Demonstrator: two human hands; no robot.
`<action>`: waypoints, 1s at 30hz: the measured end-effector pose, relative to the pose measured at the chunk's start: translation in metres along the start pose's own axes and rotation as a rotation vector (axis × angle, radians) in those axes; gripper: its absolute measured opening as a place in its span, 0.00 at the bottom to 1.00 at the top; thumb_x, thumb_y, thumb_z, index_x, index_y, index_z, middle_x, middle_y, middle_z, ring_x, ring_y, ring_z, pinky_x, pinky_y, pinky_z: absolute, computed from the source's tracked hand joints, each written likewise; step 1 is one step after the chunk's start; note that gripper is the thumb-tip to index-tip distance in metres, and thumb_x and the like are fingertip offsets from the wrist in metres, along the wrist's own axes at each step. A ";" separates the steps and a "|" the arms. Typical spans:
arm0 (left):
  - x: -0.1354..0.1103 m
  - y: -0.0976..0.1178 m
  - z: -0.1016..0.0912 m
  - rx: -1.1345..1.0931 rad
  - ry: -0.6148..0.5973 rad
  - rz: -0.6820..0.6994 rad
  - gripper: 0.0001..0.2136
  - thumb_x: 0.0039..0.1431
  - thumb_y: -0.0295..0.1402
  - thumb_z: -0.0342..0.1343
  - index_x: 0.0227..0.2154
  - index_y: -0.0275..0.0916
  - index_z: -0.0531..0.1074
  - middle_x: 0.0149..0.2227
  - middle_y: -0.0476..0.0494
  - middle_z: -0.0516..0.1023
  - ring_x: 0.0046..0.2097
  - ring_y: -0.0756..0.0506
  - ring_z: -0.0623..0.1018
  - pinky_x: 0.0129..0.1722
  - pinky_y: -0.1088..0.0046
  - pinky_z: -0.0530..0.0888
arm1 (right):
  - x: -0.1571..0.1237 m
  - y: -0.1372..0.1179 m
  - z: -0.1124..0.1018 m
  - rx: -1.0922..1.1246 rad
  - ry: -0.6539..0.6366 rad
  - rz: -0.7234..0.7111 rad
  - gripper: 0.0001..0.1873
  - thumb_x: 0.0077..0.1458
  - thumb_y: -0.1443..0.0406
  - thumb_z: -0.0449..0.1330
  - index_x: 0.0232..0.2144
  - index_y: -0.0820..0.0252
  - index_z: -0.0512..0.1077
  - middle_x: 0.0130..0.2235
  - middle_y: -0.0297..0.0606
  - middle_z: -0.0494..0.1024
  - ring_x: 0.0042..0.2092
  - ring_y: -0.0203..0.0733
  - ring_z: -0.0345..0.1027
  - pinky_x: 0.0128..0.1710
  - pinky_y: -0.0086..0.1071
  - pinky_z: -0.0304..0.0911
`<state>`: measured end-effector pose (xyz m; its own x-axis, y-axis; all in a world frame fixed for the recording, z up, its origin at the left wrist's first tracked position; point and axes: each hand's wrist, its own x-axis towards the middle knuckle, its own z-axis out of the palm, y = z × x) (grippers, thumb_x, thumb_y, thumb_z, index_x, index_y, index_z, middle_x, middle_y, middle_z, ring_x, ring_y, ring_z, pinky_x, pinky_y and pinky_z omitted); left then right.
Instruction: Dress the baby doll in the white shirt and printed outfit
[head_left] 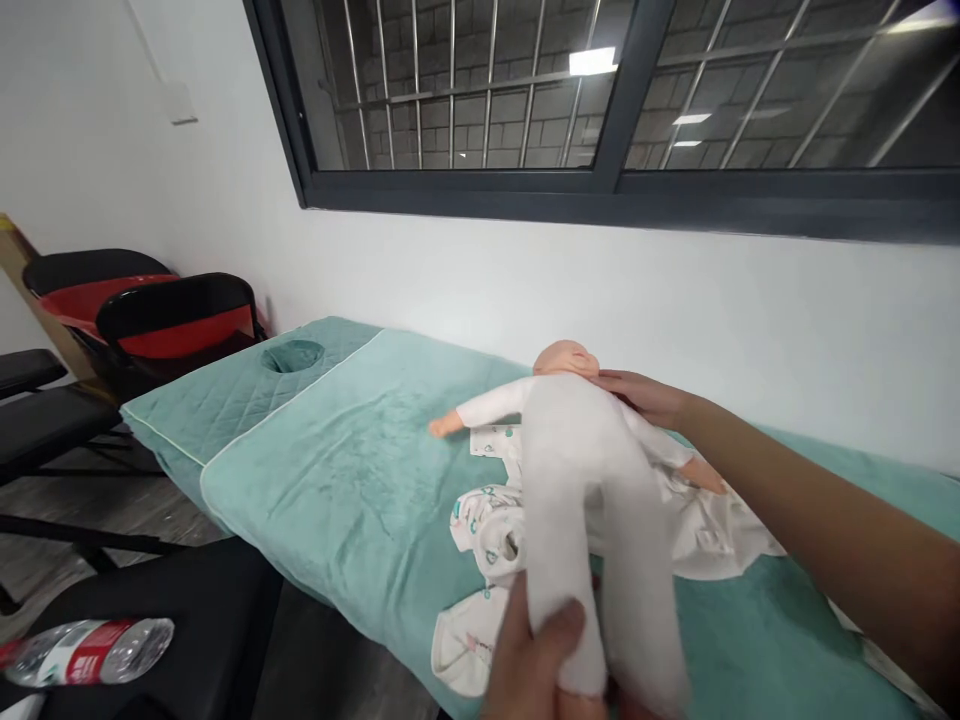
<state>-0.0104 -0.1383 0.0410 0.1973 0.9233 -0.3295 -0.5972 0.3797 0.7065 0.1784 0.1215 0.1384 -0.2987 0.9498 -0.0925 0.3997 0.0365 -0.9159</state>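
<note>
A baby doll [566, 430] in a white fabric body lies stretched away from me, held above the bed, its head at the far end and its legs toward me. My left hand [529, 650] is closed around its lower leg, thumb on top. At the far end, my right hand [649, 397] holds the doll by the neck and shoulder; some of its fingers are hidden behind the doll. Beneath and beside the doll lie white printed baby clothes [491, 535], partly covered by it. A plain white cloth [720, 535] spreads to the right.
The green padded bed [322, 450] stands against the white wall under a barred window [465, 190], with a face hole [292, 356] at its left end. Black and red chairs [180, 315] are at left. A water bottle [97, 650] lies on a black seat [202, 620].
</note>
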 end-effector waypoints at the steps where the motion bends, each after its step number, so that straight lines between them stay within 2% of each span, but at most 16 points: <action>1: -0.002 0.021 -0.004 -0.021 0.017 0.013 0.33 0.46 0.46 0.64 0.55 0.36 0.69 0.48 0.34 0.78 0.47 0.34 0.78 0.46 0.61 0.74 | 0.008 -0.009 0.007 0.047 -0.067 0.004 0.23 0.54 0.54 0.62 0.46 0.65 0.77 0.47 0.51 0.79 0.47 0.55 0.74 0.44 0.40 0.71; 3: -0.004 0.063 -0.016 -0.044 0.063 0.014 0.30 0.48 0.44 0.63 0.54 0.37 0.70 0.46 0.35 0.79 0.44 0.36 0.80 0.42 0.62 0.76 | 0.030 -0.023 0.024 0.164 -0.229 0.010 0.24 0.55 0.55 0.62 0.48 0.66 0.76 0.51 0.52 0.77 0.50 0.56 0.72 0.47 0.40 0.69; 7: 0.002 0.133 -0.053 0.015 0.241 -0.008 0.25 0.53 0.46 0.58 0.50 0.34 0.73 0.38 0.37 0.82 0.37 0.39 0.81 0.32 0.66 0.77 | 0.083 -0.037 0.071 0.236 -0.244 -0.070 0.21 0.57 0.60 0.60 0.47 0.72 0.74 0.51 0.54 0.76 0.51 0.53 0.70 0.49 0.38 0.67; 10: 0.017 0.168 -0.084 0.065 0.338 -0.032 0.23 0.55 0.45 0.57 0.46 0.30 0.75 0.30 0.38 0.81 0.32 0.39 0.81 0.26 0.68 0.76 | 0.124 -0.038 0.109 0.244 -0.249 -0.093 0.19 0.59 0.60 0.59 0.46 0.72 0.73 0.48 0.53 0.77 0.51 0.53 0.70 0.49 0.40 0.66; 14: 0.044 0.190 -0.116 0.072 0.460 0.009 0.19 0.56 0.41 0.57 0.43 0.30 0.75 0.24 0.42 0.79 0.27 0.41 0.80 0.24 0.69 0.76 | 0.172 -0.028 0.144 0.184 -0.236 -0.176 0.19 0.57 0.57 0.62 0.45 0.67 0.73 0.46 0.51 0.78 0.49 0.56 0.71 0.48 0.45 0.67; 18: 0.061 0.189 -0.139 0.151 0.497 -0.023 0.19 0.56 0.43 0.58 0.40 0.30 0.76 0.22 0.42 0.78 0.25 0.42 0.78 0.24 0.70 0.75 | 0.199 -0.008 0.155 0.126 -0.242 -0.173 0.26 0.55 0.54 0.64 0.50 0.66 0.71 0.48 0.50 0.78 0.47 0.52 0.72 0.47 0.42 0.68; 21: 0.066 0.184 -0.156 0.252 0.470 0.019 0.21 0.56 0.44 0.59 0.44 0.31 0.74 0.28 0.41 0.80 0.30 0.42 0.80 0.29 0.70 0.77 | 0.201 0.013 0.142 0.041 -0.211 -0.125 0.31 0.53 0.50 0.63 0.54 0.62 0.68 0.50 0.48 0.77 0.45 0.49 0.72 0.45 0.39 0.69; 23: 0.064 0.182 -0.166 0.356 0.485 0.104 0.23 0.55 0.44 0.59 0.49 0.35 0.71 0.37 0.41 0.81 0.36 0.42 0.81 0.37 0.68 0.77 | 0.191 0.029 0.120 -0.062 -0.164 -0.079 0.30 0.54 0.48 0.61 0.51 0.61 0.69 0.48 0.47 0.77 0.44 0.47 0.72 0.43 0.37 0.68; 24: 0.062 0.181 -0.170 0.431 0.540 0.152 0.23 0.55 0.44 0.58 0.50 0.36 0.70 0.41 0.40 0.81 0.40 0.42 0.80 0.41 0.67 0.77 | 0.181 0.038 0.105 -0.131 -0.143 -0.052 0.27 0.54 0.47 0.59 0.47 0.62 0.71 0.44 0.46 0.79 0.42 0.46 0.72 0.42 0.37 0.68; 26: 0.055 0.176 -0.172 0.659 0.726 0.280 0.22 0.55 0.42 0.57 0.51 0.36 0.70 0.48 0.38 0.77 0.47 0.39 0.78 0.48 0.63 0.75 | 0.153 0.052 0.069 -0.294 -0.119 0.006 0.26 0.54 0.44 0.57 0.32 0.62 0.74 0.32 0.44 0.79 0.37 0.46 0.71 0.39 0.37 0.66; 28: 0.044 0.165 -0.165 0.947 0.854 0.499 0.21 0.56 0.41 0.55 0.50 0.37 0.70 0.53 0.37 0.74 0.52 0.37 0.75 0.52 0.57 0.72 | 0.113 0.062 0.033 -0.467 -0.114 0.069 0.28 0.50 0.42 0.59 0.19 0.61 0.70 0.22 0.41 0.73 0.31 0.46 0.69 0.36 0.38 0.63; 29: 0.039 0.156 -0.158 1.081 0.833 0.636 0.19 0.57 0.40 0.54 0.49 0.38 0.70 0.54 0.37 0.73 0.54 0.36 0.73 0.54 0.56 0.71 | 0.091 0.065 0.017 -0.540 -0.112 0.094 0.28 0.47 0.42 0.61 0.16 0.60 0.68 0.20 0.40 0.71 0.29 0.46 0.68 0.35 0.38 0.62; 30: 0.034 0.146 -0.149 1.197 0.747 0.761 0.18 0.58 0.39 0.52 0.50 0.39 0.70 0.54 0.38 0.72 0.56 0.37 0.72 0.56 0.55 0.70 | 0.067 0.067 0.005 -0.602 -0.109 0.109 0.27 0.45 0.43 0.62 0.15 0.59 0.67 0.19 0.39 0.70 0.29 0.46 0.67 0.35 0.38 0.61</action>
<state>-0.2065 -0.0598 0.0397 -0.4684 0.8124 0.3473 0.6205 0.0227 0.7838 0.1810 0.1862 0.0690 -0.3031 0.9219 -0.2415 0.8419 0.1403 -0.5211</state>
